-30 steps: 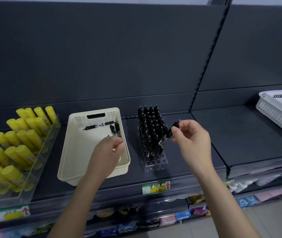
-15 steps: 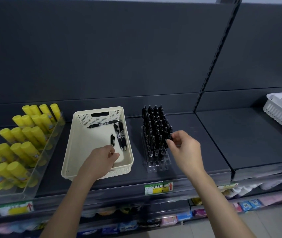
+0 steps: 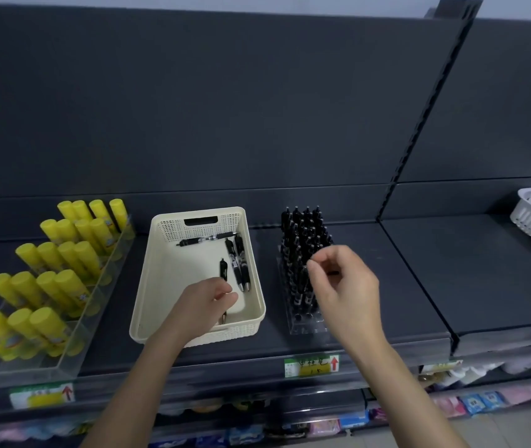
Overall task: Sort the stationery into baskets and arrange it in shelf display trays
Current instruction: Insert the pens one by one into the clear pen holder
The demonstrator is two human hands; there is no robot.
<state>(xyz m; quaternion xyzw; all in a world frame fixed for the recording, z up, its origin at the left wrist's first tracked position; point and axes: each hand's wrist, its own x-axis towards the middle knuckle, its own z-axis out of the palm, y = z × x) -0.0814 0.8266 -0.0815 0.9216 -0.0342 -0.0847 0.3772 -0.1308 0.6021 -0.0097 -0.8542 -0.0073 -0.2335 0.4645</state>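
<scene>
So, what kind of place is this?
Most likely a shop's stationery aisle: dark retail shelving with price labels on its front edge, a clear display tray holding black pens, and rows of yellow glue sticks.

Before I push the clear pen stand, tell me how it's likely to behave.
The pen stand looks like stiff clear plastic, so it should slide as one piece. Tall black pens stand packed upright in it, so it is probably top-heavy; a high push may tip it. Its front holes are empty, so weight likely sits rearward.
</scene>
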